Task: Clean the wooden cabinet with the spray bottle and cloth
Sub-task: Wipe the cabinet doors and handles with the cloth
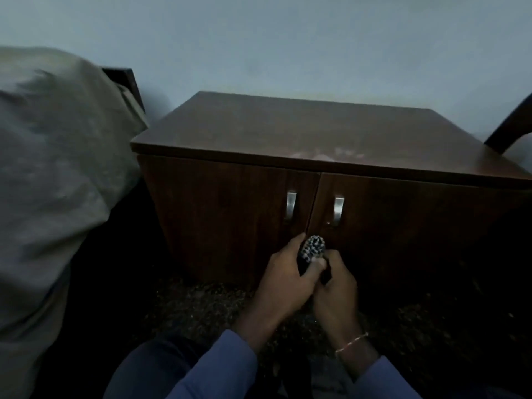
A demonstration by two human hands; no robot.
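Observation:
A low wooden cabinet (288, 131) with two doors and two metal handles (290, 205) stands against the wall ahead. Pale smears show near the front edge of its top. In front of the doors, my left hand (283, 283) and my right hand (335, 295) are pressed together around a small rolled cloth (312, 250) with a black-and-white checked pattern. Its end sticks up between my fingers. No spray bottle is in view.
A bed with a grey-beige cover (49, 168) fills the left side, close to the cabinet. A dark wooden chair part (512, 125) juts in at the right edge. Dark speckled floor (201, 300) lies below the cabinet. The scene is dim.

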